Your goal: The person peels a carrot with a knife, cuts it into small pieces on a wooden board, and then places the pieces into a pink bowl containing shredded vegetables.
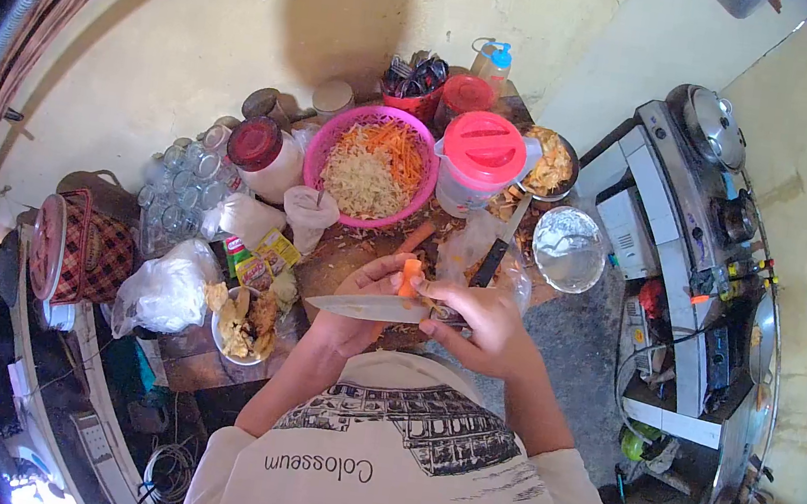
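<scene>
An orange piece of carrot is gripped in the fingers of my left hand, above the table's front part. In my right hand is a kitchen knife, its wide blade pointing left across my left palm, just below the carrot. My right thumb and fingers are closed round the handle, close to the carrot. Beyond my hands, a pink basin holds shredded carrot and pale shredded vegetable. A second knife with a black handle lies on a clear plastic bag near my right hand.
A pink-lidded pitcher stands behind my hands, with a metal bowl to its right. Fried food fills a bowl at left, by a white plastic bag. Glasses crowd the back left; a stove stands right.
</scene>
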### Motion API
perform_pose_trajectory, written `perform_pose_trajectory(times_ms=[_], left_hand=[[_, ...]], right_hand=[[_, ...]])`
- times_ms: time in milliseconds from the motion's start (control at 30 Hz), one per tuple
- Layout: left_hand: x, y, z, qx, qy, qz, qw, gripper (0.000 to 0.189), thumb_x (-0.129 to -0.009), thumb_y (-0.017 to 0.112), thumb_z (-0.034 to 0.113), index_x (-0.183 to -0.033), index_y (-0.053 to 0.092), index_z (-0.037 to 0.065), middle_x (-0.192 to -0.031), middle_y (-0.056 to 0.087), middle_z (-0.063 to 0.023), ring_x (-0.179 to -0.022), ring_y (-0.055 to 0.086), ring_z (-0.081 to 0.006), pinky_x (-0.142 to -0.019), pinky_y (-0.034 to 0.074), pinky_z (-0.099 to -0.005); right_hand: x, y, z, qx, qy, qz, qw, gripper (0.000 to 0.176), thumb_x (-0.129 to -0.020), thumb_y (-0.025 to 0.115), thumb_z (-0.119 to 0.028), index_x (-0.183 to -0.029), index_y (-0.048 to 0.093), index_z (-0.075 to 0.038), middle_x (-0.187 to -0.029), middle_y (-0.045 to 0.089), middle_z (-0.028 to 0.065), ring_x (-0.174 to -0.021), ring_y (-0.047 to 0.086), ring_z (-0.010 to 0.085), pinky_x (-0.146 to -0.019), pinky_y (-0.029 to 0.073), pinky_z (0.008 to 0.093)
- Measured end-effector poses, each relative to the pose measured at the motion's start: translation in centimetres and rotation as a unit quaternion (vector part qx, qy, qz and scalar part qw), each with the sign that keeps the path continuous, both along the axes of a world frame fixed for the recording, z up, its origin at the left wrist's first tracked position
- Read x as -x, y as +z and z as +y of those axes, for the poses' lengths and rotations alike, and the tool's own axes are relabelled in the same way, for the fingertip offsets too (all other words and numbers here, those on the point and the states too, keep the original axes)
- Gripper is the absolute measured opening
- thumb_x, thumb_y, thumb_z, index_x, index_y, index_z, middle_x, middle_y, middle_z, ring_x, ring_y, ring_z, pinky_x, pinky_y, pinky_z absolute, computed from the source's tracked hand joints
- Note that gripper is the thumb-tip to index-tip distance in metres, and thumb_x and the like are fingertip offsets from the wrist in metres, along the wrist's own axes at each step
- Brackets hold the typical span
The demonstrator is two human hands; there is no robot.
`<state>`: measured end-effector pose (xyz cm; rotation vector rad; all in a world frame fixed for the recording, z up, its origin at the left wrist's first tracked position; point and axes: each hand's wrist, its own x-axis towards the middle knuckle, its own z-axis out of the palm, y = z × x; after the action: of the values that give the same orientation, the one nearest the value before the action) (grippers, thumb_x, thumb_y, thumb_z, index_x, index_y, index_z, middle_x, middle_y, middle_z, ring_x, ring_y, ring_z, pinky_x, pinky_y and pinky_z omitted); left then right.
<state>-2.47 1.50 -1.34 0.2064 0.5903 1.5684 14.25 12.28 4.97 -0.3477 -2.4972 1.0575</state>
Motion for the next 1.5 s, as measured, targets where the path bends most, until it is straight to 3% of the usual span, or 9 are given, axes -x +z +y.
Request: perform_pose_trajectory(times_ms=[167, 467, 667, 800, 900, 1100, 1200, 1300, 1500], left_hand=[[-0.2, 0.2, 0.0, -0.016, -0.003, 0.006, 1.0, 0.035, -0.088, 0.056, 0.014, -0.12, 0.05, 0.005, -0.108, 0.059, -0.007, -0.099, 0.059, -0.0177, -0.086, 0.05, -0.0315], [-0.5, 1.5, -0.1, -0.016, -0.02, 0.048, 0.998, 0.038, -0.088, 0.056, 0.018, -0.123, 0.048, 0.004, -0.104, 0.059, -0.0055, -0.086, 0.059, -0.0136, -0.066, 0.048, -0.0244], [-0.9, 2.3, -0.5, 0.054, 0.012, 0.05, 0.997, 0.038, -0.086, 0.06, 0.016, -0.12, 0.051, 0.004, -0.101, 0.06, -0.0065, -0.085, 0.06, -0.0147, -0.067, 0.05, -0.0246], [-0.7, 1.6, -0.7, -0.031, -0.013, 0.05, 0.998, 0.04, -0.083, 0.064, 0.014, -0.119, 0.051, 0.003, -0.101, 0.06, -0.0069, -0.084, 0.061, -0.0149, -0.066, 0.05, -0.0229], [-0.6, 1.2, -0.8, -0.036, -0.035, 0.046, 0.998, 0.046, -0.082, 0.065, 0.014, -0.122, 0.047, 0.002, -0.101, 0.06, -0.0069, -0.083, 0.061, -0.0144, -0.065, 0.05, -0.0218], [-1.1, 1.7, -0.9, 0.005, -0.035, 0.051, 0.998, 0.05, -0.084, 0.064, 0.014, -0.128, 0.042, 0.004, -0.101, 0.06, -0.006, -0.083, 0.061, -0.013, -0.066, 0.05, -0.0209], [-1.3, 1.7, -0.9, 0.026, -0.029, 0.03, 0.999, 0.048, -0.085, 0.063, 0.015, -0.128, 0.042, 0.007, -0.103, 0.059, -0.003, -0.086, 0.06, -0.0117, -0.066, 0.049, -0.0214], [-1.4, 1.6, -0.8, 0.036, -0.016, 0.016, 0.999, 0.052, -0.085, 0.062, 0.016, -0.132, 0.039, 0.01, -0.104, 0.058, 0.0001, -0.088, 0.059, -0.0104, -0.068, 0.048, -0.0222], [-1.0, 2.3, -0.5, -0.018, -0.023, -0.007, 1.0, 0.043, -0.088, 0.06, 0.02, -0.127, 0.044, 0.01, -0.105, 0.058, 0.001, -0.086, 0.057, -0.0091, -0.068, 0.047, -0.0226]], right_hand=[[0.0, 0.4, -0.2, -0.016, -0.011, 0.007, 1.0, 0.034, -0.082, 0.062, -0.03, -0.111, 0.056, -0.014, -0.073, 0.062, 0.0103, -0.061, 0.061, 0.0282, -0.052, 0.044, 0.0389], [0.2, 0.3, -0.3, -0.046, -0.027, 0.017, 0.998, 0.039, -0.081, 0.064, -0.029, -0.115, 0.054, -0.013, -0.072, 0.062, 0.0094, -0.06, 0.061, 0.0273, -0.051, 0.045, 0.0381], [0.2, 0.5, -0.6, -0.019, -0.043, 0.012, 0.999, 0.045, -0.082, 0.062, -0.032, -0.12, 0.051, -0.012, -0.064, 0.058, 0.0097, -0.057, 0.06, 0.0274, -0.05, 0.044, 0.0375], [0.2, 0.4, -0.5, 0.004, -0.056, -0.03, 0.998, 0.048, -0.082, 0.062, -0.032, -0.122, 0.049, -0.011, -0.063, 0.057, 0.01, -0.056, 0.059, 0.0284, -0.05, 0.043, 0.0387], [0.1, 0.5, -0.5, -0.012, -0.058, -0.062, 0.996, 0.045, -0.082, 0.061, -0.031, -0.12, 0.05, -0.01, -0.067, 0.059, 0.0112, -0.058, 0.06, 0.0291, -0.052, 0.044, 0.0391], [0.2, -1.0, -0.2, -0.011, -0.068, 0.019, 0.997, 0.037, -0.082, 0.063, -0.028, -0.114, 0.054, -0.01, -0.077, 0.063, 0.0141, -0.064, 0.063, 0.029, -0.056, 0.047, 0.038], [0.3, -0.1, -0.4, 0.008, -0.089, -0.005, 0.996, 0.037, -0.082, 0.063, -0.024, -0.115, 0.054, -0.009, -0.082, 0.064, 0.0147, -0.07, 0.065, 0.0268, -0.061, 0.05, 0.035], [0.8, 0.2, -0.5, 0.126, -0.156, -0.021, 0.979, 0.038, -0.083, 0.062, -0.02, -0.118, 0.051, -0.008, -0.086, 0.065, 0.0147, -0.074, 0.066, 0.0243, -0.065, 0.05, 0.0311], [0.8, -2.6, -0.5, 0.168, -0.041, 0.121, 0.977, 0.046, -0.083, 0.06, -0.018, -0.126, 0.046, -0.008, -0.082, 0.065, 0.0128, -0.071, 0.067, 0.0239, -0.064, 0.05, 0.0296]])
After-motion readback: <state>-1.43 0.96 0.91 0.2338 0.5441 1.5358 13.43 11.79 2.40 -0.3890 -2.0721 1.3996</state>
